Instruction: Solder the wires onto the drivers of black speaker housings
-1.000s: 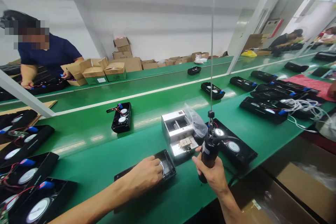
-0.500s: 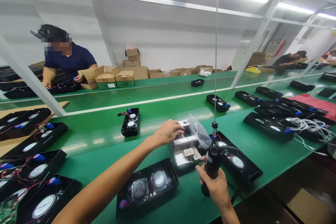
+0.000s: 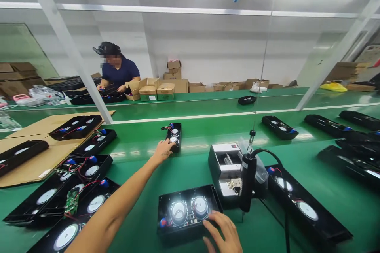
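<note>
My left hand [image 3: 165, 150] reaches out to the small black speaker box [image 3: 178, 148] on the far strip of the bench, its fingers hooked over the near left edge. Two round speakers and a small wired board show at that box. In front of me lies another open speaker box [image 3: 190, 227] with two speakers and a blue-capped part. My right hand [image 3: 224, 232] is open over its near right corner, fingers apart and holding nothing. The black electric screwdriver [image 3: 248, 182] hangs upright on its cable, before a grey screw feeder [image 3: 221, 166].
More open speaker boxes [image 3: 97, 166] crowd the left side, some on a cardboard sheet [image 3: 38, 166]. A long speaker box [image 3: 308, 209] lies right of the feeder. Across the bench a person [image 3: 120, 71] works near cartons [image 3: 165, 91]. A white post [image 3: 71, 55] slants at left.
My right hand has let go of the screwdriver, which now hangs free. My left hand has moved from the screw feeder left to the far speaker box. The view has turned left.
</note>
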Tool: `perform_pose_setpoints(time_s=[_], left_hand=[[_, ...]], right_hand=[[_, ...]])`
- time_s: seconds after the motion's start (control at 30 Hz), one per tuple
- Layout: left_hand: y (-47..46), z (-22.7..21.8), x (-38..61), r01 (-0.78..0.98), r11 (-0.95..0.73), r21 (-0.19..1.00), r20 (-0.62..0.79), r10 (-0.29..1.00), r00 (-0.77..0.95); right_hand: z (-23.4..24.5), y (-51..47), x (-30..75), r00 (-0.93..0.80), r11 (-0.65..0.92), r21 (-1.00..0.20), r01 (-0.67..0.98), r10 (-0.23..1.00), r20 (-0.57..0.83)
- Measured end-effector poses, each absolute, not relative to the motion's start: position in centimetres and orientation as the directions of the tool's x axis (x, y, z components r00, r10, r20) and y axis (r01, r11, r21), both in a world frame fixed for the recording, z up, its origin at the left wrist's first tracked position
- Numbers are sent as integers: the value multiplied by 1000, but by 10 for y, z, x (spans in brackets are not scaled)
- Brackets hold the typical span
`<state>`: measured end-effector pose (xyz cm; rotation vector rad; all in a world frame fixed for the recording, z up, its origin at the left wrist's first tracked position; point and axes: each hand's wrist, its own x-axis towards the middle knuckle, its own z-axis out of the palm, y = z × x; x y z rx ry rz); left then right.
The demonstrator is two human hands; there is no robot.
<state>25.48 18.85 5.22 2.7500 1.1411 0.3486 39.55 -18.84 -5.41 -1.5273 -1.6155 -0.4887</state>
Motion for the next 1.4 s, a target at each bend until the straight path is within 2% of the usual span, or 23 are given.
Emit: perform_pose_setpoints(time_s=[0.1, 0.23, 0.3, 0.37, 0.47, 0.53, 0.6, 0.7, 0.8, 0.9, 1.0, 1.07, 1.13, 1.17, 1.23, 1.3, 1.37, 1.4], left_hand=[[193, 61, 257, 664, -690, 288, 142, 716, 683], [200, 97, 251, 607, -666, 433, 194, 727, 659], [201, 120, 237, 563, -645, 516, 235, 739, 631], [196, 143, 214, 511, -625, 591, 276, 752, 599], [173, 173, 169, 442, -605, 662, 333, 766, 550], [145, 187, 136, 421, -597, 683, 363, 777, 514], [107, 191, 107, 409, -587, 699, 402, 795, 453], [45, 173, 78, 435, -598, 673, 474, 801, 366], [-6, 125, 67, 475, -678, 561, 591, 730, 344], [-43, 67, 75, 540, -739, 403, 638, 650, 414], [-74, 16, 104, 595, -756, 273, 522, 636, 569], [-91, -10, 128, 593, -770, 236, 427, 631, 648], [-106, -26, 147, 519, -820, 242, 362, 573, 736], [-112, -29, 152, 463, -847, 260, 389, 531, 753], [-120, -24, 149, 367, -874, 319, 543, 485, 685], [-119, -6, 135, 349, -844, 408, 687, 536, 491], [-109, 16, 115, 399, -764, 507, 689, 637, 346], [-103, 25, 106, 437, -718, 542, 643, 689, 335]], right_hand=[[-46, -157, 400, -66, 299, -178, 937, 653, 754], [-57, -135, 408, -111, 358, -99, 928, 521, 846], [-60, -126, 407, -135, 374, -98, 922, 547, 826], [-53, -112, 400, -113, 353, -164, 921, 646, 755], [-25, -69, 385, 16, 193, -300, 934, 816, 578], [0, -26, 379, 131, 54, -382, 923, 887, 443], [23, 22, 380, 201, -2, -436, 900, 889, 411], [53, 83, 385, 295, -63, -521, 851, 878, 376], [69, 105, 375, 276, -21, -590, 807, 897, 346], [67, 84, 350, 91, 90, -654, 751, 967, 238], [55, 37, 331, -163, 165, -717, 678, 984, 73], [51, 8, 330, -290, 191, -746, 637, 957, -2], [53, -7, 335, -373, 220, -753, 621, 927, -37], [57, -10, 339, -403, 237, -747, 621, 914, -45], [68, -5, 347, -489, 304, -704, 641, 870, -69], [80, 5, 353, -563, 367, -660, 655, 820, -104], [87, 10, 360, -582, 389, -634, 669, 804, -120], [89, 7, 365, -555, 372, -632, 680, 824, -113]])
